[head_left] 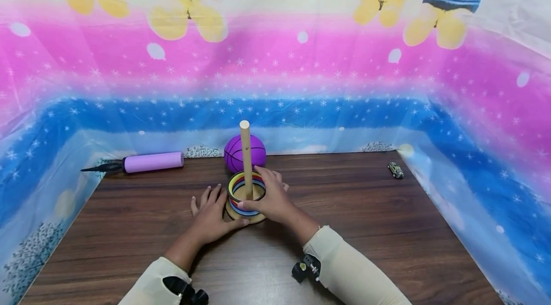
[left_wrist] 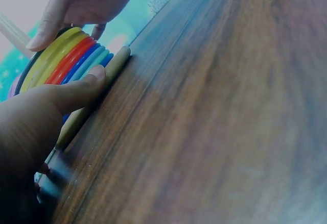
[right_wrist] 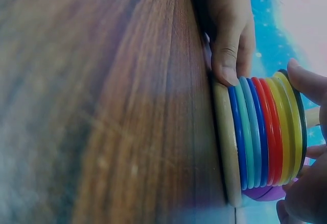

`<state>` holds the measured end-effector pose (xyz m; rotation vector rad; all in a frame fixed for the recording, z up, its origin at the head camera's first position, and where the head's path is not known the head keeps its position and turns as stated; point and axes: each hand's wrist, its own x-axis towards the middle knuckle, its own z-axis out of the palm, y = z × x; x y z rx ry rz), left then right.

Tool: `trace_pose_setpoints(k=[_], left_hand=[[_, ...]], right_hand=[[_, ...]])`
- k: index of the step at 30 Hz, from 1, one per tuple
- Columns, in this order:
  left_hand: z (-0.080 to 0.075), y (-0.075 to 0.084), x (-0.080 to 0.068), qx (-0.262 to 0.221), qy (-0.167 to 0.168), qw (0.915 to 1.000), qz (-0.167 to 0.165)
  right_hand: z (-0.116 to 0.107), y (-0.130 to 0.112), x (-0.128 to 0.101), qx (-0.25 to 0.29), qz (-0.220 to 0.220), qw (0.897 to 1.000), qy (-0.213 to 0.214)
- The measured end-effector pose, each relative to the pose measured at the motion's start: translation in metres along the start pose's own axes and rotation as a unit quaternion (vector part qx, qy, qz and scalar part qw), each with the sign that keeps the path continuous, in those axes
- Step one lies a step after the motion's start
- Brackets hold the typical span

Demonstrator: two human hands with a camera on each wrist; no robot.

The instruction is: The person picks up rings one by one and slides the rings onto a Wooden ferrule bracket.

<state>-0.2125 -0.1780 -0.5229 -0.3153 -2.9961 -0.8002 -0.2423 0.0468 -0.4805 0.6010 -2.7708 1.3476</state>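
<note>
A wooden peg (head_left: 247, 161) stands upright on a round wooden base (right_wrist: 228, 142) on the table. Around it sits a stack of plastic rings (right_wrist: 272, 132): blue, teal, light blue, red and yellow, with a black ring (right_wrist: 303, 127) uppermost. My right hand (head_left: 275, 200) grips the black ring at the top of the stack, thumb on the near side and fingers on the far side. The left hand (head_left: 210, 221) lies beside the base, its thumb against the base's near edge and its other fingers stretched out to the left of the stack.
Just behind the peg is a purple ball (head_left: 257, 149) with black lines. To the back left lies a lilac hand pump (head_left: 153, 162) with a black nozzle. A small toy car (head_left: 395, 170) stands at the back right. Patterned cloth (head_left: 301, 109) walls the brown table (head_left: 366, 228) behind and at both sides.
</note>
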Motion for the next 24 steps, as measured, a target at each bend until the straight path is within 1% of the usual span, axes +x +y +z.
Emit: trace_pose_setpoints(k=[9, 16, 20, 24], left_hand=[[-0.001, 0.000, 0.000, -0.004, 0.003, 1.0000, -0.001], [0.004, -0.005, -0.002, -0.041, 0.031, 0.9987, 0.004], [0.002, -0.004, -0.005, -0.040, 0.033, 0.9986, -0.004], [0.002, -0.003, -0.006, -0.026, 0.035, 0.9990, -0.011]], right_hand=[[-0.001, 0.001, 0.000, -0.002, -0.010, 1.000, -0.001], [-0.001, 0.003, 0.000, 0.000, -0.014, 1.000, -0.013], [-0.005, 0.007, -0.003, 0.009, -0.020, 1.000, -0.010], [-0.013, 0.015, -0.008, 0.011, -0.021, 1.000, 0.003]])
